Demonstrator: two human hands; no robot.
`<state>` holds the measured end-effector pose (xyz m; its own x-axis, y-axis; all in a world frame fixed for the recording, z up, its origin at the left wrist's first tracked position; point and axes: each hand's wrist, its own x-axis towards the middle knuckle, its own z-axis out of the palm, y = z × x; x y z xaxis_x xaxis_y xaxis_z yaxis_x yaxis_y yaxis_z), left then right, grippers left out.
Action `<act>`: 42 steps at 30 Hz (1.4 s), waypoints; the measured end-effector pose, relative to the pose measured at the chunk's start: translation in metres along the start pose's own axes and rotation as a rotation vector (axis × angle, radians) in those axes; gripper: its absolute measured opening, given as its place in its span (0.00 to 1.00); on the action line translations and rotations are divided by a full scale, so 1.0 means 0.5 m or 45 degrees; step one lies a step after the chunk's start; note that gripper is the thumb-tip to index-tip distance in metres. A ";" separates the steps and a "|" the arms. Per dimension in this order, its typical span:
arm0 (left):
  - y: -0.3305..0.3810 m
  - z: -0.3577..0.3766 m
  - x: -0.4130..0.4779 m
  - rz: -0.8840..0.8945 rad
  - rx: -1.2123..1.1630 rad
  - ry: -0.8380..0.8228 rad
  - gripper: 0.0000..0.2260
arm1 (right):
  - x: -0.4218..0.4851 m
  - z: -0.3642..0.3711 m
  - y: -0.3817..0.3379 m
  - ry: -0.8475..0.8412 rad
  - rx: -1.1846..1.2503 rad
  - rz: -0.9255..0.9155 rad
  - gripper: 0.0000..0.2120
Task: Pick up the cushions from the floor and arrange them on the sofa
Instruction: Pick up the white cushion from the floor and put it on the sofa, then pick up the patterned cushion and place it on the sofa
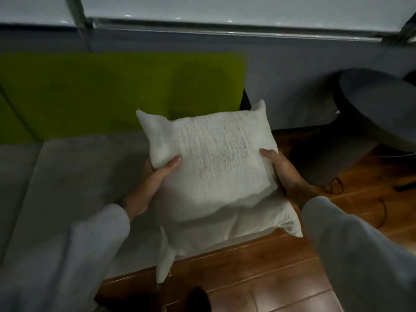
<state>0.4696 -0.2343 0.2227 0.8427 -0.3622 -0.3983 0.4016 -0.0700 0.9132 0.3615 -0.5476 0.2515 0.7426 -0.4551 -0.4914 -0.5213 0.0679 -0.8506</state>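
From the head camera, looking down, the person holds two white cushions stacked one on the other, above the right end of the sofa seat (74, 167) and partly over the wooden floor (281, 266). The top cushion (209, 158) has a rough, scratchy-looking weave and tilts up toward the green backrest (112, 91); the lower cushion (247, 224) sags beneath it, one corner hanging down near the seat's front edge. Carrying both at once looks like a way to save a trip, and the tilt suggests they are being brought toward the backrest, where they would lean.

The left hand (155, 176) clamps the left edge of the stack, thumb pressed on top of the upper cushion, the other fingers hidden underneath. The right hand (283, 172) mirrors it on the right edge, thumb on top, fingers tucked below. Both are squeezing inward, which keeps the soft stack from slipping apart. The forearms, in grey sleeves, reach forward and converge on the cushions, elbows low and wide.

A round grey stool (378, 109) stands on the floor to the right, well apart from the sofa. The cushions are not yet set down; arranging them on the seat appears to be what remains.
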 end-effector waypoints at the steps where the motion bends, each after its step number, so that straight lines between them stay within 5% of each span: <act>1: -0.015 0.009 0.027 -0.016 0.018 0.027 0.44 | 0.036 -0.003 0.008 -0.010 -0.023 -0.005 0.29; 9: -0.112 0.029 0.092 -0.183 0.240 -0.079 0.59 | 0.139 0.034 0.089 0.093 -0.508 0.048 0.51; 13: -0.102 -0.016 0.049 -0.128 0.376 -0.080 0.63 | 0.095 0.059 0.070 0.177 -0.653 0.018 0.50; 17: -0.112 -0.119 -0.067 0.077 0.565 -0.051 0.53 | -0.024 0.144 0.066 0.186 -0.874 -0.156 0.41; 24: -0.204 -0.379 -0.290 -0.135 0.763 -0.048 0.47 | -0.315 0.408 0.184 -0.019 -0.732 -0.349 0.34; 30: -0.387 -0.586 -0.494 -0.407 0.793 -0.038 0.46 | -0.539 0.614 0.432 -0.225 -0.669 -0.035 0.33; 33: -0.486 -0.633 -0.555 -0.502 0.805 -0.029 0.37 | -0.599 0.652 0.543 -0.264 -0.603 0.207 0.34; 42: -0.938 -0.709 -0.616 -0.904 0.784 0.027 0.42 | -0.564 0.718 0.958 -0.345 -0.550 0.677 0.37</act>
<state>0.1488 0.2399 -0.1136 0.4818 -0.0294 -0.8758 0.5692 -0.7494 0.3383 0.0535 -0.0678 -0.0843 0.3922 -0.2188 -0.8935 -0.9175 -0.1628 -0.3629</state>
